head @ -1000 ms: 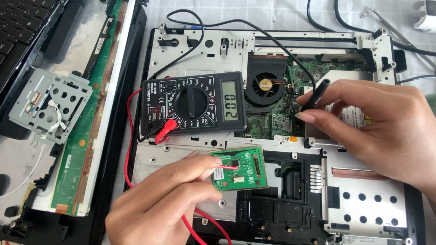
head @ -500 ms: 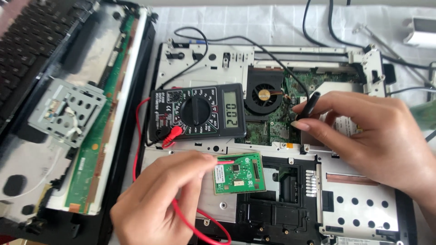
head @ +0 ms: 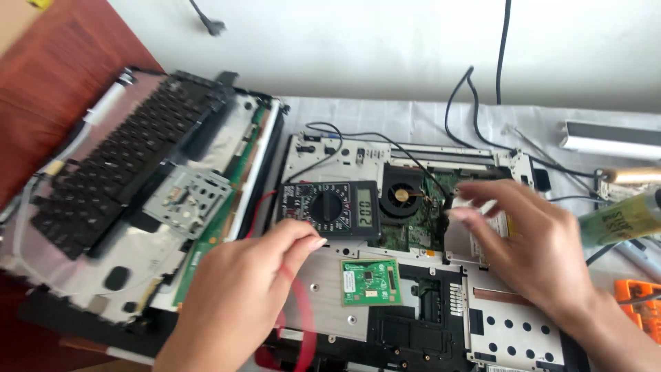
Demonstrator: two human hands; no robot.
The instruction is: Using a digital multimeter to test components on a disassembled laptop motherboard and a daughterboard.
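Note:
A black digital multimeter point(head: 330, 209) lies on an opened laptop chassis point(head: 523, 331). My left hand point(head: 248, 289) hovers just below the meter's lower left corner, fingers pinched on the red probe lead point(head: 301, 324), which loops down under the palm. A small green circuit board point(head: 372, 281) lies uncovered on the chassis, right of that hand. My right hand point(head: 537, 248) is blurred over the motherboard beside the cooling fan point(head: 403, 194). Its fingertips pinch a thin black probe point(head: 445, 207).
A detached keyboard and screen assembly point(head: 131, 158) with a perforated metal bracket point(head: 186, 200) lies at the left on a red-brown table. Black cables point(head: 475, 89) trail along the back. A yellow-green can point(head: 620, 217), an orange tool point(head: 640, 303) and a white bar point(head: 613, 141) sit at the right.
My left hand has lifted off the green board and moved left toward the multimeter, leaving the board uncovered. The view has pulled back and tilted up. My right hand stays over the motherboard.

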